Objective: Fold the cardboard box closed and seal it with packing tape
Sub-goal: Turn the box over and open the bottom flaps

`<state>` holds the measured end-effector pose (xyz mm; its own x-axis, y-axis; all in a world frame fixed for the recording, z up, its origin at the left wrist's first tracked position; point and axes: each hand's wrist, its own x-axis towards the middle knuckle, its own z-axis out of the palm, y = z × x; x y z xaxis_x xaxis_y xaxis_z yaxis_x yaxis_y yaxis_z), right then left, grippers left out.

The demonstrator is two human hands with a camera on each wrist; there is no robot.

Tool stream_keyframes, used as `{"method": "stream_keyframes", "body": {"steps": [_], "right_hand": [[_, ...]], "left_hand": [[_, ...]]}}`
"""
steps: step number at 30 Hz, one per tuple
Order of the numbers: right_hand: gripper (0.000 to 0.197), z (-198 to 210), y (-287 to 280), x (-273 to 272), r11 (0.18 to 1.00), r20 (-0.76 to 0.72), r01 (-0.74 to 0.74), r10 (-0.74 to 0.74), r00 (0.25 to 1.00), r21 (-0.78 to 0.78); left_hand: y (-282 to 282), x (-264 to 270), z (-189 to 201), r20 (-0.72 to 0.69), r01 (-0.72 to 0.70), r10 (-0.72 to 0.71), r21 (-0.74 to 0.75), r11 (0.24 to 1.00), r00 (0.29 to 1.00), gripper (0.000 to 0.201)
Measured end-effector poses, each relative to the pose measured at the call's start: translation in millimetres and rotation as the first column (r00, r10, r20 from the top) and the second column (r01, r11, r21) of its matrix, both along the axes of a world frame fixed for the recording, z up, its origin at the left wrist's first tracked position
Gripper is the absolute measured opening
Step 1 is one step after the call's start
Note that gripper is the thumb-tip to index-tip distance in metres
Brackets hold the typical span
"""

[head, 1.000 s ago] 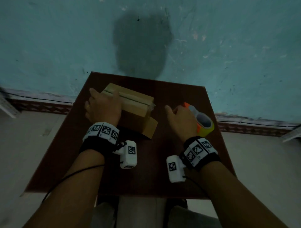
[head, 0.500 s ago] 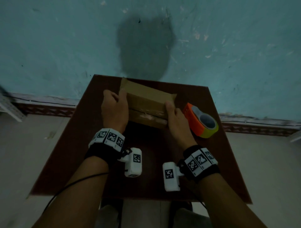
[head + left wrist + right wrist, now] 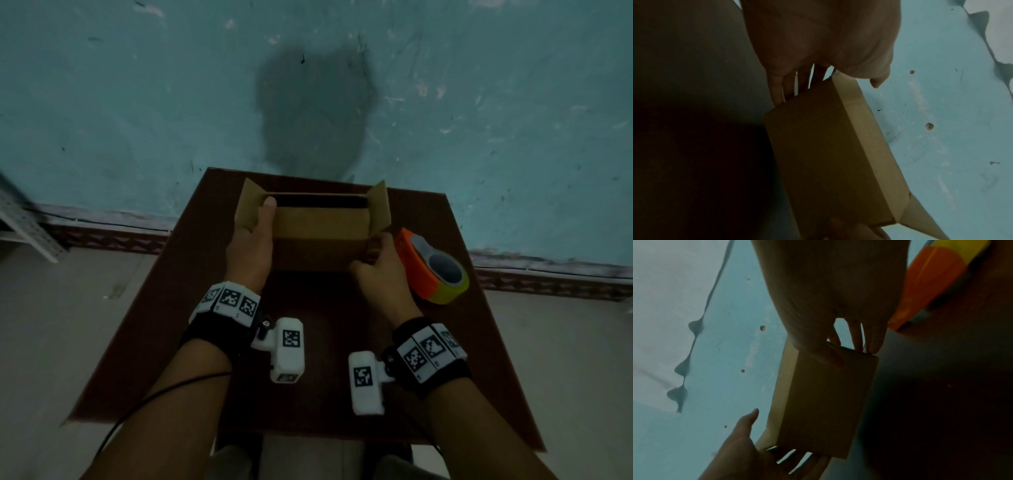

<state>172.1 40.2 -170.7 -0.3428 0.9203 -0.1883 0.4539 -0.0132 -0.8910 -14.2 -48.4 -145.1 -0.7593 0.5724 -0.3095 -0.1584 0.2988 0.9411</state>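
A brown cardboard box (image 3: 322, 222) stands on the far middle of the dark table (image 3: 318, 346), top open. Its two end flaps stick up and the near long flap leans over the opening. My left hand (image 3: 251, 240) lies against the left end with straight fingers (image 3: 777, 91), the thumb raised beside the top edge. At the right near corner my right hand (image 3: 376, 267) grips the box (image 3: 828, 394), thumb on the near face, fingers (image 3: 858, 337) down the right end. The orange tape dispenser (image 3: 431, 270) with its yellow roll lies just right of that hand.
A teal wall (image 3: 137, 102) rises right behind the table's far edge. Pale floor (image 3: 51, 325) lies on both sides, with a white metal rack corner (image 3: 20, 226) at far left. Bare table surface stretches between the box and my wrists.
The box has been turned from lying with a taped side up to standing with its open top up. My right hand left the tape dispenser's side and took the box's right corner.
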Motion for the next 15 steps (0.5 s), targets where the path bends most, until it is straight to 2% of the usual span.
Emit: {"method": "stream_keyframes", "body": {"steps": [5,8,11,15], "right_hand": [[0.070,-1.1,2.3,5.8,0.993,-0.083,0.036,-0.046,0.995,-0.113],[0.094,-5.2,3.5,5.9,0.988,-0.118,0.027,-0.045,0.992,-0.149],[0.109,-7.4,4.4,5.8,0.991,-0.148,0.025,-0.045,0.988,-0.133],[0.110,-7.7,6.9,7.4,0.983,-0.232,0.003,-0.046,0.972,-0.183]], "left_hand": [[-1.3,-0.9,-7.9,0.060,0.001,0.001,-0.030,1.000,0.998,0.091],[-1.7,-1.9,-12.3,0.105,0.008,-0.006,-0.024,1.000,0.994,0.080],[-1.7,-2.5,-12.7,0.136,0.017,-0.016,-0.003,1.000,0.991,0.076],[-0.3,-5.6,-13.5,0.202,0.029,-0.035,0.031,0.999,0.979,0.075]]}}
